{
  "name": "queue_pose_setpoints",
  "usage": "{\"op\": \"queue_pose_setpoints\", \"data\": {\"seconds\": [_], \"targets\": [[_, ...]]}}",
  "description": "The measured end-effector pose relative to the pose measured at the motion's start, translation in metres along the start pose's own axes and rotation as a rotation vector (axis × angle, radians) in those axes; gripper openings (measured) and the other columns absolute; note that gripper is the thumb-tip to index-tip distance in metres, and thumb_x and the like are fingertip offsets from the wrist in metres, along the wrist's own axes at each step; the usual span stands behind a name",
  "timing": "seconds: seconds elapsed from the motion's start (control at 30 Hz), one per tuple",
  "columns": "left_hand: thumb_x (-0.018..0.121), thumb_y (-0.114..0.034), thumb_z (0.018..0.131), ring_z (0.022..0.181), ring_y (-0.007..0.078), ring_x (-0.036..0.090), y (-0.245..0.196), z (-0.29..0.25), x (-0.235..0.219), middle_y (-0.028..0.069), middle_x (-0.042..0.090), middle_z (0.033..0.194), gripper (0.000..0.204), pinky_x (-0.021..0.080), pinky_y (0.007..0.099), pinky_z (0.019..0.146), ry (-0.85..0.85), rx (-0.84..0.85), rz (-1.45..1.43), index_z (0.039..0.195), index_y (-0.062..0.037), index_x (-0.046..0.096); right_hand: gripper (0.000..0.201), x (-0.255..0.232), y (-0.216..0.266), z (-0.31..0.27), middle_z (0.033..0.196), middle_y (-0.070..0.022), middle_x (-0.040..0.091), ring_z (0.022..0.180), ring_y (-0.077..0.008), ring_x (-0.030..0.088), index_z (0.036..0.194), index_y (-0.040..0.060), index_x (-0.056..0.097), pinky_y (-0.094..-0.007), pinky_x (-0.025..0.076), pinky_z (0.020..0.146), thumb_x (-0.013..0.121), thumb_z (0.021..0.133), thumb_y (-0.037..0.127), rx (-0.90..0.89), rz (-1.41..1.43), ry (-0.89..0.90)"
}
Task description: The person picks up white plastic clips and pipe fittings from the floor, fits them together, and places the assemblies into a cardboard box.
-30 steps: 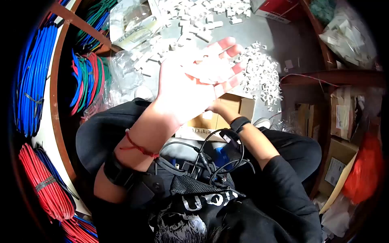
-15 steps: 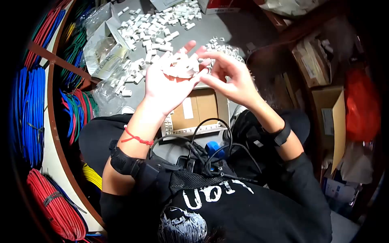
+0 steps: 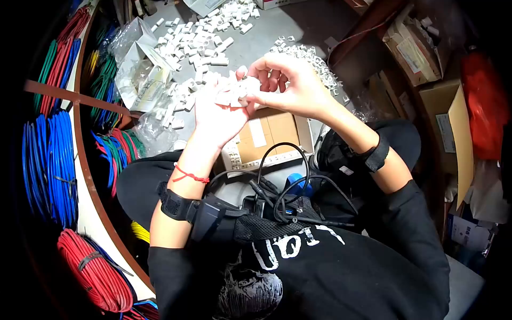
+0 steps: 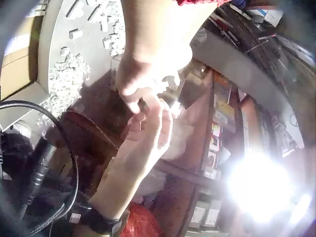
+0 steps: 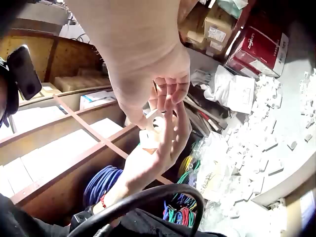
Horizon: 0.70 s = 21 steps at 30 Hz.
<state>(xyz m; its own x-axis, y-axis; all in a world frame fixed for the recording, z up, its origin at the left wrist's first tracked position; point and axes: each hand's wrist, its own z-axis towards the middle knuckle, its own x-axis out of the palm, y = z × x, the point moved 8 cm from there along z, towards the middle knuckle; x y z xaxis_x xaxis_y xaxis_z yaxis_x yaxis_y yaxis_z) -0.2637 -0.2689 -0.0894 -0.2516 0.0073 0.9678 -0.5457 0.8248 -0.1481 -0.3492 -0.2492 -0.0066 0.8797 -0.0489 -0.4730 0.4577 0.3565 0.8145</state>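
My left hand (image 3: 213,114) lies palm up in front of me, carrying a small heap of white plastic pipe clips (image 3: 230,96). Strong light washes out much of the heap. From the right, my right hand (image 3: 298,88) reaches over it, thumb and forefinger pinching a white clip at the heap's edge. The right wrist view shows that clip (image 5: 150,118) by the thumb tip, beside the left fingers. Below both hands stands an open cardboard box (image 3: 274,136), with rows of white clips (image 3: 234,160) along its near and left edges.
White pipe fittings (image 3: 210,45) are strewn over the floor ahead, with a pile of clips (image 3: 309,58) to their right. Shelves on the left hold blue cable coils (image 3: 50,170) and red ones (image 3: 96,272). A black cable (image 3: 261,165) loops across my lap.
My right hand has come up from the box to the left palm and now pinches a clip there. The left hand has drawn lower and its fingers have bent inward somewhat.
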Motion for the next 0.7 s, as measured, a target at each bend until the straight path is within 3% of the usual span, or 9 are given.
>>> {"op": "queue_pose_setpoints", "data": {"seconds": [0.03, 0.13, 0.3, 0.33, 0.43, 0.47, 0.57, 0.6, 0.7], "targets": [[0.026, -0.034, 0.087, 0.088, 0.0254, 0.051, 0.001, 0.0, 0.004, 0.0107, 0.052, 0.094, 0.039, 0.045, 0.0396, 0.072, 0.044, -0.021, -0.019, 0.095, -0.0028, 0.047, 0.028, -0.001, 0.0, 0.0, 0.062, 0.0023, 0.051, 0.052, -0.004, 0.046, 0.083, 0.0052, 0.058, -0.0169, 0.036, 0.045, 0.068, 0.063, 0.022, -0.022, -0.017, -0.003], [0.024, -0.034, 0.087, 0.089, 0.0255, 0.051, -0.004, -0.001, -0.006, 0.0111, 0.051, 0.095, 0.039, 0.044, 0.0412, 0.074, -0.07, 0.031, 0.025, 0.096, -0.0033, 0.046, 0.028, -0.003, 0.0, 0.002, 0.064, 0.001, 0.051, 0.052, -0.0046, 0.046, 0.085, 0.0051, 0.057, -0.0173, 0.037, 0.045, 0.067, 0.064, 0.021, -0.088, -0.082, 0.012], [0.03, -0.03, 0.086, 0.09, 0.0231, 0.051, -0.008, -0.004, -0.009, 0.0102, 0.053, 0.097, 0.035, 0.042, 0.0396, 0.08, -0.16, 0.12, 0.072, 0.096, -0.003, 0.049, 0.026, -0.004, -0.006, 0.002, 0.064, -0.0005, 0.051, 0.054, -0.0072, 0.048, 0.086, 0.005, 0.057, -0.0197, 0.039, 0.046, 0.064, 0.067, 0.022, 0.019, 0.009, 0.009], [0.027, -0.034, 0.087, 0.088, 0.0255, 0.051, -0.003, -0.004, -0.008, 0.0105, 0.051, 0.095, 0.036, 0.045, 0.0405, 0.074, -0.232, 0.071, 0.03, 0.092, -0.0042, 0.047, 0.026, -0.005, -0.006, 0.003, 0.063, -0.0021, 0.051, 0.053, -0.0095, 0.05, 0.084, 0.0044, 0.057, -0.0215, 0.04, 0.047, 0.064, 0.066, 0.022, 0.013, 0.002, -0.008], [0.029, -0.036, 0.086, 0.084, 0.0239, 0.053, -0.001, -0.003, -0.009, 0.0091, 0.053, 0.092, 0.037, 0.047, 0.0367, 0.07, -0.127, -0.013, 0.006, 0.092, -0.0047, 0.048, 0.025, -0.005, -0.002, 0.004, 0.074, -0.0046, 0.053, 0.056, -0.0113, 0.049, 0.085, 0.0063, 0.056, -0.0229, 0.042, 0.05, 0.063, 0.065, 0.02, -0.03, -0.041, -0.005], [0.031, -0.037, 0.085, 0.074, 0.0195, 0.054, -0.001, -0.003, -0.015, 0.0066, 0.053, 0.087, 0.037, 0.047, 0.0291, 0.059, -0.196, -0.001, 0.059, 0.091, -0.0059, 0.049, 0.025, -0.004, 0.0, 0.003, 0.078, -0.0048, 0.053, 0.057, -0.0112, 0.049, 0.086, 0.0069, 0.056, -0.0228, 0.041, 0.051, 0.063, 0.065, 0.019, -0.08, -0.059, -0.007], [0.032, -0.037, 0.084, 0.066, 0.0153, 0.053, 0.0, -0.004, -0.017, 0.0042, 0.053, 0.08, 0.036, 0.042, 0.0231, 0.049, -0.173, -0.045, 0.085, 0.089, -0.0068, 0.05, 0.025, -0.002, 0.005, 0.003, 0.089, -0.0039, 0.052, 0.061, -0.0105, 0.048, 0.088, 0.0075, 0.056, -0.022, 0.041, 0.053, 0.062, 0.066, 0.015, -0.114, -0.055, 0.032], [0.033, -0.038, 0.084, 0.06, 0.0123, 0.051, -0.001, -0.005, -0.019, 0.0023, 0.052, 0.075, 0.035, 0.038, 0.0205, 0.044, -0.258, -0.008, 0.11, 0.088, -0.0074, 0.051, 0.025, -0.001, 0.006, 0.003, 0.09, -0.0032, 0.053, 0.062, -0.0097, 0.049, 0.089, 0.0067, 0.055, -0.0214, 0.041, 0.052, 0.062, 0.066, 0.014, -0.13, -0.053, 0.025], [0.034, -0.038, 0.084, 0.059, 0.0115, 0.051, 0.003, -0.004, -0.019, 0.0018, 0.053, 0.073, 0.036, 0.037, 0.0206, 0.044, -0.25, -0.054, 0.096, 0.088, -0.007, 0.051, 0.026, -0.001, 0.007, 0.004, 0.09, -0.0031, 0.054, 0.065, -0.0093, 0.051, 0.092, 0.005, 0.054, -0.0205, 0.041, 0.052, 0.061, 0.067, 0.011, -0.122, -0.025, 0.027]]}}
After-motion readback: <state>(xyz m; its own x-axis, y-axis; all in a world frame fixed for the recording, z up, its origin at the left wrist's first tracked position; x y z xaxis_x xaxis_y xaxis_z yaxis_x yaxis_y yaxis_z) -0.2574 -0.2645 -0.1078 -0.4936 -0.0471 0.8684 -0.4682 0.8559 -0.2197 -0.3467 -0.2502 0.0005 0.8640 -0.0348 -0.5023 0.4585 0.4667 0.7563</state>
